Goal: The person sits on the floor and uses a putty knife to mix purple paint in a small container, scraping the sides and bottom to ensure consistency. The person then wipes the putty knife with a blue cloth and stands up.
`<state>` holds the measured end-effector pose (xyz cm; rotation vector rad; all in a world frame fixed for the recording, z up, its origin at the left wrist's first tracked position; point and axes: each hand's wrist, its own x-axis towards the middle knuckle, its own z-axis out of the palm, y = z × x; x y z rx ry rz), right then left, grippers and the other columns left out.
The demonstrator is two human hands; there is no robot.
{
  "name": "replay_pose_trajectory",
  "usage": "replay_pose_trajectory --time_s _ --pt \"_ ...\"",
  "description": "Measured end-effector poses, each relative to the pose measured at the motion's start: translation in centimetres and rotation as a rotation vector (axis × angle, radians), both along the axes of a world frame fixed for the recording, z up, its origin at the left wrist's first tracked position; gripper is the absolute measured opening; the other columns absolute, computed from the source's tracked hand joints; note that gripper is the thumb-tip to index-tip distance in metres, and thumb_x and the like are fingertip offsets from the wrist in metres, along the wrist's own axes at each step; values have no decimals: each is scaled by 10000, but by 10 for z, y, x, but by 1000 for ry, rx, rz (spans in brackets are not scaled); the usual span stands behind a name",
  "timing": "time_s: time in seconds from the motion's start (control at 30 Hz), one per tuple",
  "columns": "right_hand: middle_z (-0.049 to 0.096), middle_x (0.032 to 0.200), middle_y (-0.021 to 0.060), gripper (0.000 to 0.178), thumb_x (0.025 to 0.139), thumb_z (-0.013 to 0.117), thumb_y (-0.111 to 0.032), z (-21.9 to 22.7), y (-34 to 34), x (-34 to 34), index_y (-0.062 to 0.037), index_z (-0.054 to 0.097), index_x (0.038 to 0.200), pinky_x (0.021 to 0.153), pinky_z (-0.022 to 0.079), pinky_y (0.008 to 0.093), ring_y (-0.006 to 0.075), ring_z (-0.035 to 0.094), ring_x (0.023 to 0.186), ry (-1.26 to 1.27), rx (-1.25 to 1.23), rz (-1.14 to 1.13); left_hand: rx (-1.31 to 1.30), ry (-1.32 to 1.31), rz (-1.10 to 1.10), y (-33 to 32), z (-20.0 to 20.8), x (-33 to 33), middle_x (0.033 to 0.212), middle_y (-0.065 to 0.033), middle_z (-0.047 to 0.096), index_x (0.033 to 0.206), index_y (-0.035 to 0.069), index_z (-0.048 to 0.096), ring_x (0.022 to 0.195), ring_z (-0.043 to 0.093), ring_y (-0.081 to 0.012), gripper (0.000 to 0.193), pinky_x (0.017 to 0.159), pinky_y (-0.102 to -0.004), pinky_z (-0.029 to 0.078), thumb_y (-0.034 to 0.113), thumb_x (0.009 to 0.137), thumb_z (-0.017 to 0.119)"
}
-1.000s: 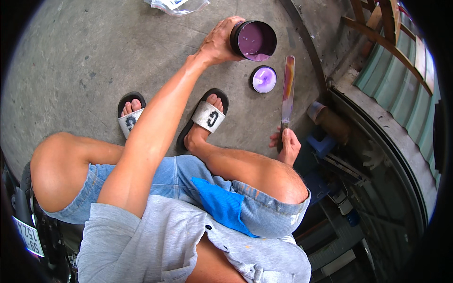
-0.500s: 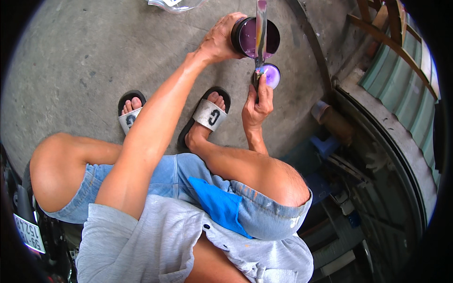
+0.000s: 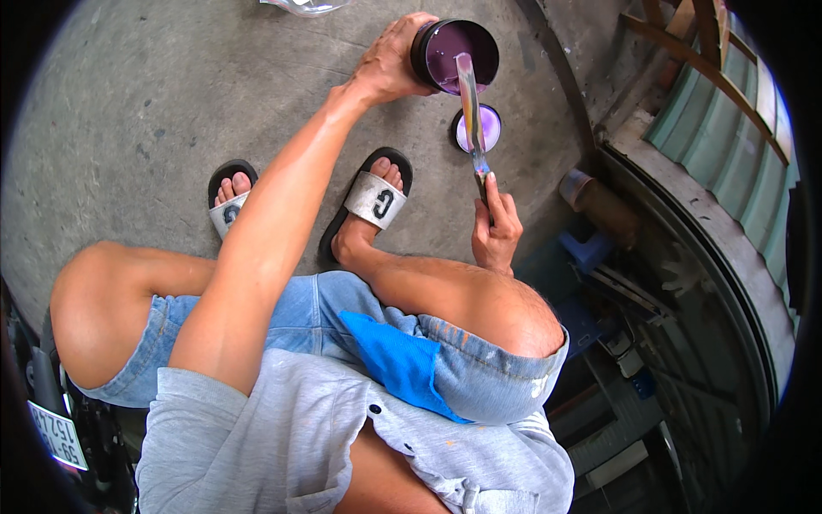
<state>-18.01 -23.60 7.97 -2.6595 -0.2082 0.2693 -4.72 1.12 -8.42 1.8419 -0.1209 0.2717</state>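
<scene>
My left hand (image 3: 392, 58) is wrapped round the side of a black can (image 3: 418, 53) and tilts its mouth toward me. Dark purple paint (image 3: 443, 53) coats the inside. In my right hand (image 3: 499, 233) is a spatula (image 3: 470, 103) with a long, flat metal blade, gripped by its dark handle. The blade points up and away, its tip over the near part of the can's mouth. Below the can, a round lid (image 3: 491, 128) with light purple inside and a dark rim lies on the floor, partly crossed by the blade.
Grey concrete floor (image 3: 154, 128) spreads around my sandalled feet (image 3: 377, 201). A clear plastic bag (image 3: 308, 7) lies at the far edge. On the right are a raised metal-edged ledge (image 3: 676, 201), a cylindrical container (image 3: 586, 190) and a blue plastic object (image 3: 587, 250). A motorbike (image 3: 51, 394) stands at lower left.
My right hand has moved nearer and slightly right, drawing the spatula back so its tip now sits at the can's mouth. The can has shifted slightly left and away.
</scene>
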Motion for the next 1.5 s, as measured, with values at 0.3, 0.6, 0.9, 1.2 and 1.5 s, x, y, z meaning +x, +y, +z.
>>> replay_pose_trajectory --time_s 0.3,0.6,0.9,1.2,1.5 --pt "588 805 107 598 803 639 94 40 -26 -26 -137 610 1353 613 485 308 213 569 648 -17 -80 -2 -34 13 -2 0 -5 1 1341 -83 533 1342 131 448 1289 497 -306 964 1108 -420 407 220 517 939" --pt "581 730 72 479 973 512 -193 56 -17 -3 41 491 1390 474 378 238 122 483 527 545 710 -582 -42 72 2 -3 -5 1 1352 -83 529 1333 135 450 1294 493 -309 941 1103 -426 418 236 533 935" --pt "549 706 71 499 998 479 -264 30 0 14 23 455 1406 449 373 226 101 468 510 782 1111 -636 -5 18 -6 0 -4 1 1346 -88 532 1347 125 439 1285 500 -316 958 1102 -428 413 228 534 934" --pt "571 907 74 575 847 629 102 -62 59 19 -79 569 1389 650 462 269 145 538 722 -303 246 -76 -35 -8 -20 2 -1 2 1353 -90 521 1356 114 439 1278 509 -309 965 1092 -411 433 158 531 940" --pt "514 711 73 619 773 654 112 -37 20 -20 -146 634 1334 545 460 312 187 503 564 -207 25 -5 -38 14 -8 0 -1 0 1315 -98 550 1325 116 453 1257 525 -320 931 1085 -424 427 217 534 934"
